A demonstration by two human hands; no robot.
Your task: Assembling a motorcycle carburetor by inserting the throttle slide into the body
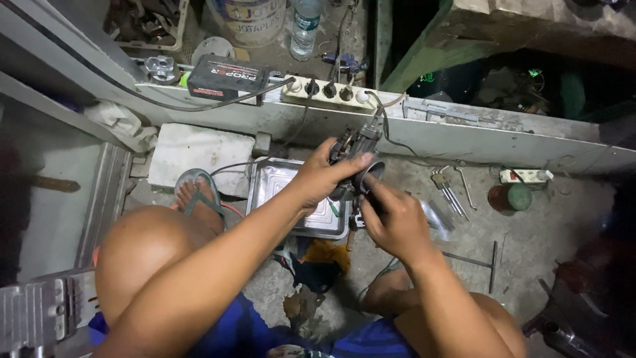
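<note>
A: What's biggest down there?

B: The concrete floor [530,238], with a long pale ledge [464,132] across it. A metal tray [281,179] lies on the floor just below the hands.

A: Anything in the tray?

B: I can't tell; the left forearm covers most of it.

A: And the hands?

B: The left hand [321,178] is wrapped around a dark metal part [358,149], fingers over its top, holding it up above the tray's far right corner. The right hand [394,222] is curled narrow around a dark tool [369,192] whose tip meets the part's round opening.

A: Other containers?

B: A bucket [248,20] and a plastic bottle [306,26] stand beyond the ledge; their contents are not visible. A small round tin [510,197] sits on the floor to the right, well apart from the hands.

A: Smaller bits?

B: A power strip [328,93] on the ledge, with plugs in it, and a black box [225,76] beside it. A few thin metal tools [450,189] lie on the floor near the right hand.
</note>
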